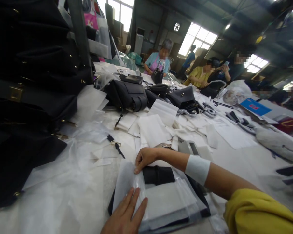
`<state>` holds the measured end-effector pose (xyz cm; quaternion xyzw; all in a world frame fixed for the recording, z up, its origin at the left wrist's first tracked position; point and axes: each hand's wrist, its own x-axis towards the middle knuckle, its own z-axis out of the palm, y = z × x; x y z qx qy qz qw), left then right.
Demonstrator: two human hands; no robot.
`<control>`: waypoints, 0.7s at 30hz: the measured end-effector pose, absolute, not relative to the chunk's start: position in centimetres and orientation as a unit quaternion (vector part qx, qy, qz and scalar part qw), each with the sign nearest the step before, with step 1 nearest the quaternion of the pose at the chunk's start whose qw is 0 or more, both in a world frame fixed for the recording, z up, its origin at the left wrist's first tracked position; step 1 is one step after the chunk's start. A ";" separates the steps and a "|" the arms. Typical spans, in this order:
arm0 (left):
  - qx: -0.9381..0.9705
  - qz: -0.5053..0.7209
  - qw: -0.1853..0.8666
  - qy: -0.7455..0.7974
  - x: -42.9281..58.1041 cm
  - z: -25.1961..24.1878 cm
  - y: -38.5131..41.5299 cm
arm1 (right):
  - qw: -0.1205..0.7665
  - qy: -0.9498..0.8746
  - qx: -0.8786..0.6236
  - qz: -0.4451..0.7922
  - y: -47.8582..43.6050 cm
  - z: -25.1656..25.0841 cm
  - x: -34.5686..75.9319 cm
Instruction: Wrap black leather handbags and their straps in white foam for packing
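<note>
A clear plastic bag lies in front of me on the white table, with white sheets and a folded black strap piece inside it. My left hand rests flat on the bag's near left corner, fingers stretched out. My right hand, with a white wristband on its forearm, reaches across from the right. Its fingers curl down and pinch the bag's far left edge beside the black strap piece.
A stack of black handbags towers at the left. More black bags and loose white sheets cover the table. Several people sit and stand at the far end. A blue box lies at the right.
</note>
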<state>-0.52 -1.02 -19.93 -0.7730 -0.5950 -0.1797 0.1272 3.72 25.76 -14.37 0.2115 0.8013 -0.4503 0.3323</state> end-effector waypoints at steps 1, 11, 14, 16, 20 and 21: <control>-0.774 -0.178 0.123 -0.594 -0.6 -20.1 -1.0 | 0.338 0.794 0.213 -0.459 26.1 -14.5 3.5; -0.792 -0.147 0.110 -0.583 -0.9 -19.1 -1.2 | 0.259 0.827 0.217 -0.449 25.0 -13.6 5.1; -0.782 -0.153 0.112 -0.593 -0.6 -18.2 -1.2 | 0.180 0.868 0.203 -0.416 23.4 -13.6 6.6; -0.771 -0.164 0.102 -0.607 -0.4 -17.9 -1.2 | 0.129 0.886 0.204 -0.397 22.6 -13.6 7.4; -0.758 -0.194 0.067 -0.619 -0.3 -17.6 -1.5 | 0.039 0.893 0.244 -0.375 22.5 -12.1 9.9; -0.756 -0.204 0.062 -0.619 -0.4 -17.4 -1.6 | 0.013 0.894 0.261 -0.365 22.5 -11.3 11.1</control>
